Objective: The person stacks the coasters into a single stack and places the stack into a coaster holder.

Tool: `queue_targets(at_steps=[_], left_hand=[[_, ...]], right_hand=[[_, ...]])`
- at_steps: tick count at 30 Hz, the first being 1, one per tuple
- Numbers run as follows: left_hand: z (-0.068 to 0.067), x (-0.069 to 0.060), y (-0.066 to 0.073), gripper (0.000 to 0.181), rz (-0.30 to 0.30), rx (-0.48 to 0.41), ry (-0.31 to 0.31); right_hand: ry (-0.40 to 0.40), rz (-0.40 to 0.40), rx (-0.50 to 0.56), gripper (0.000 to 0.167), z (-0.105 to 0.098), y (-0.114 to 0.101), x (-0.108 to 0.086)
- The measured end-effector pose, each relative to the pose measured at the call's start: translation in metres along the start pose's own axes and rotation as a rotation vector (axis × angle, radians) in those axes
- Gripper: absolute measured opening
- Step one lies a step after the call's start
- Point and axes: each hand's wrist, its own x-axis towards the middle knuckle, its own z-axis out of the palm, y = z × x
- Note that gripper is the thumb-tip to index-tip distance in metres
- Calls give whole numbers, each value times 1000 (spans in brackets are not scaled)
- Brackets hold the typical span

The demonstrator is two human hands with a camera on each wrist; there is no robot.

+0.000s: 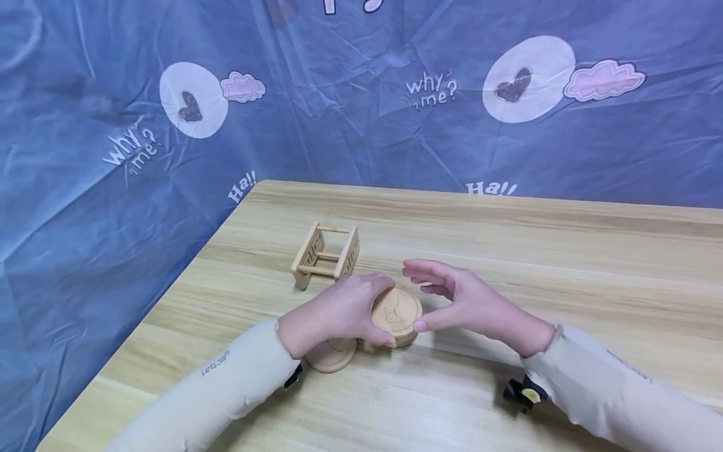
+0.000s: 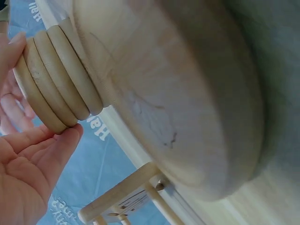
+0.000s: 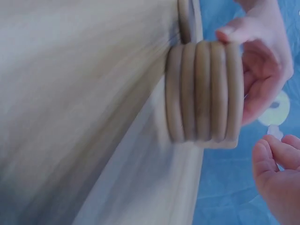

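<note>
A stack of round wooden coasters (image 1: pixel 397 307), the top one engraved with a fan-like line drawing, stands on the table. My left hand (image 1: pixel 344 311) reaches over it from the left; thumb and fingers pinch the rim near the top, as the left wrist view also shows. Just right of the stack is my right hand (image 1: pixel 474 304), fingers apart and loosely bent, holding nothing. Its thumb tip is close to the stack's edge; contact cannot be made out. Another wooden coaster (image 1: pixel 334 359) lies flat under my left wrist, partly hidden, and looms large in the left wrist view (image 2: pixel 154 93).
Behind the left hand stands a small wooden rack (image 1: pixel 311 256) with two cut-out side panels joined by rods. The wood-grain table (image 1: pixel 542 263) ends at the left and back against a blue printed cloth (image 1: pixel 350 113).
</note>
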Motion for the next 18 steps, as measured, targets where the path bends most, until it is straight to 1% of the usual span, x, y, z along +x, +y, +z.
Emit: queue_targets(at_steps=[5,9,13,16,18], left_hand=[[4,-3,-4,87,25,-35,41],[6,-2,-6,88,29,-37,50],[6,-1,-7,89,29,-34,49],[6,-2,-8,85,33,-58,57],[5,-4,-10,85,21,-84,59]], right_hand=[[-27,-60,39,80,7,-8,0],[-44,-100,36,78,10,-12,2],[-36,-109,40,78,11,-13,3],[-40,-105,49,78,12,-13,3],[-45,-109,49,78,13,-13,3]])
